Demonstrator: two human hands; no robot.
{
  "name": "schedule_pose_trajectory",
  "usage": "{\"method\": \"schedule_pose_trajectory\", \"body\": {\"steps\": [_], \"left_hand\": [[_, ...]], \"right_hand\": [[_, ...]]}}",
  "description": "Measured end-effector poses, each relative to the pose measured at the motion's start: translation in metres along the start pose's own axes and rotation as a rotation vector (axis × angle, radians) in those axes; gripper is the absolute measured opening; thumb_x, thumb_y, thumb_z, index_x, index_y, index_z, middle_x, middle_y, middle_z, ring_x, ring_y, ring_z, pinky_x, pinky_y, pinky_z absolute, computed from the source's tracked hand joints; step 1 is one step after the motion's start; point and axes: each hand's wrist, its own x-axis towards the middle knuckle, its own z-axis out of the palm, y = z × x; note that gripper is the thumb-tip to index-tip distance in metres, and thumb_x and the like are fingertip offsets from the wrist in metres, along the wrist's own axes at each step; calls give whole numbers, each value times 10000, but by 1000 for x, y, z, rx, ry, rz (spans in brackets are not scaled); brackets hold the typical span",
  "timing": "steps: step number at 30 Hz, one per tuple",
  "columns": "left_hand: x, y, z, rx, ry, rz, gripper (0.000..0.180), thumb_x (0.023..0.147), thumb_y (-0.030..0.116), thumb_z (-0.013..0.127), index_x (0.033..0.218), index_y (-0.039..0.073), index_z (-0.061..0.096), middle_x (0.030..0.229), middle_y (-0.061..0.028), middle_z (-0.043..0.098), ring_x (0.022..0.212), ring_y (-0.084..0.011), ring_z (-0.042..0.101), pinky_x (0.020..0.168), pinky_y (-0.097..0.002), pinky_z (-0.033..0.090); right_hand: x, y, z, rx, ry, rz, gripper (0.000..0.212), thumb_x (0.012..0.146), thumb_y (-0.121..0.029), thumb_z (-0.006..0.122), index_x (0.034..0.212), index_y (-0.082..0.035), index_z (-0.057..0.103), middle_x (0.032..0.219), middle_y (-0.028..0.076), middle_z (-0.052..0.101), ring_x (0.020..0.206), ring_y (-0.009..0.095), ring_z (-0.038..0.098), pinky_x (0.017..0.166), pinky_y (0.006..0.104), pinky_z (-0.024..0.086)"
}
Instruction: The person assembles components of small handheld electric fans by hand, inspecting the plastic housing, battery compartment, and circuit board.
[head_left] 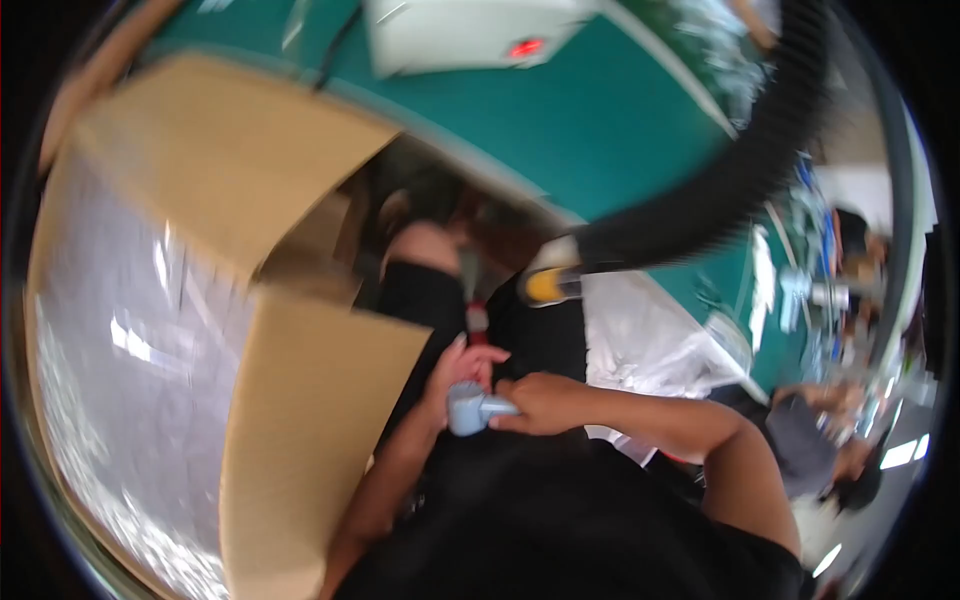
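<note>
In front of my lap is a light blue-grey plastic piece [466,408] with a round, cup-like head and a short stem. My right hand [540,404] is closed round the stem. Close behind the round head is my left hand [462,370], its fingers stretched and apart; whether its palm touches the piece I cannot tell. A small red object [477,320] shows just beyond my left fingers, too blurred to name.
An open cardboard box [300,420] with clear plastic inside stands at left. A black ribbed hose [700,210] with a yellow-banded end [545,288] curves over the green table [640,140]. A white device [460,35] with a red display sits there. Plastic bags [650,340] and people are at right.
</note>
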Motion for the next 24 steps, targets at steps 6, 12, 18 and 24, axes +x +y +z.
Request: {"method": "schedule_pose_trajectory", "body": {"steps": [6,12,18,24], "left_hand": [[15,32,-25,-10,75,232,732,971,595,242,1193,-24,563,711,-120,604,683,-229,589,692,-333,485],[-16,102,-49,-34,451,512,619,962,559,367,1144,22,615,837,-109,643,817,-279,602,828,-448,485],[-33,103,-27,388,426,521,409,1029,385,375,1191,59,562,848,-76,601,829,-195,586,786,-354,487],[-38,114,-29,489,594,553,484,1001,433,443,1227,23,563,794,-72,599,723,-196,568,678,-358,511]], "right_hand": [[16,12,-9,-162,303,-162,457,875,-402,578,1003,34,619,891,233,685,873,376,677,806,466,526],[-24,82,-85,35,484,-701,453,893,-496,614,992,-54,615,783,166,641,761,340,644,683,424,497],[-122,271,-223,750,1633,-531,310,872,-272,583,1076,-39,574,879,106,654,717,190,658,674,341,524],[-86,366,-367,717,1936,588,453,752,-394,652,992,-12,689,1021,192,692,977,361,660,834,442,529]]}}
